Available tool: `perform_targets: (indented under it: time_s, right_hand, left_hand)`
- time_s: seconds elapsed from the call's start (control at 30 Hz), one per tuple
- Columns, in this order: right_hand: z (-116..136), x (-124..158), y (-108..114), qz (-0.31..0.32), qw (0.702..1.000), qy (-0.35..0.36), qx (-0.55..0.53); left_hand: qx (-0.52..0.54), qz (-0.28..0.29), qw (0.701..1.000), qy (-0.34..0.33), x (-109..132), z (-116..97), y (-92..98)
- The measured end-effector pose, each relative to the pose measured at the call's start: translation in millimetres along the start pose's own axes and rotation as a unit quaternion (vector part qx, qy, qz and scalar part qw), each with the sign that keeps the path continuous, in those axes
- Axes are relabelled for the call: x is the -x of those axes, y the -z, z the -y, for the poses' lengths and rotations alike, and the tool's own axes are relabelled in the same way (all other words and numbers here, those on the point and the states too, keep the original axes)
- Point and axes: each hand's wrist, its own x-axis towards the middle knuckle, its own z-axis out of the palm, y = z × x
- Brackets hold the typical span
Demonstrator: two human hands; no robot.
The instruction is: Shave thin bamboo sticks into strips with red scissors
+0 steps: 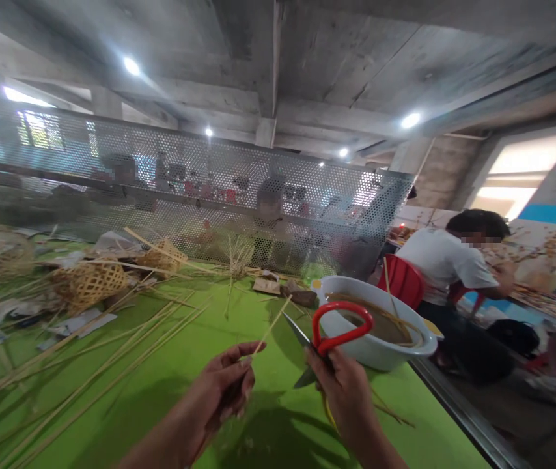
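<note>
My left hand pinches a thin pale bamboo strip between thumb and fingers, its free end slanting up to the right. My right hand is closed around a pair of scissors with a red handle loop. The scissor blades are spread apart, one pointing up-left near the strip and the other pointing down-left. Whether the upper blade touches the strip I cannot tell. Just behind my right hand stands a white basin holding brownish water and a few bent strips.
Long bamboo strips lie across the green table on the left. Woven baskets and paper scraps are behind them. A perforated metal screen borders the far side. A person in white sits at the right.
</note>
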Motion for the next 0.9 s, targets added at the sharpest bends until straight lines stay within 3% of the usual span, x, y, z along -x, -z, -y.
perform_targets:
  time_s: [0.1,0.17,0.33,0.57,0.73,0.9]
  right_hand:
    - [5,-2,-3,0.023,0.973,-0.154,-0.172]
    - [11,-5,-3,0.014,0.95,-0.201,-0.239]
    - [22,-12,2,-0.021,0.92,-0.233,-0.315]
    - [16,-10,-1,-0.03,0.877,-0.272,-0.394]
    - [22,-6,-6,-0.058,0.835,-0.302,-0.456]
    - [30,0,-12,-0.063,0.826,-0.296,-0.475]
  left_hand:
    - [-0.028,-0.032,0.999,-0.002,-8,6,9.1]
    - [-0.051,-0.038,0.998,0.004,-13,12,13.9]
    - [-0.122,-0.028,0.992,0.023,-15,21,14.1]
    - [-0.183,0.005,0.982,0.048,-18,21,12.4]
    - [-0.227,0.012,0.972,0.061,-13,26,0.3]
    - [-0.243,0.045,0.969,0.017,-8,32,-11.6]
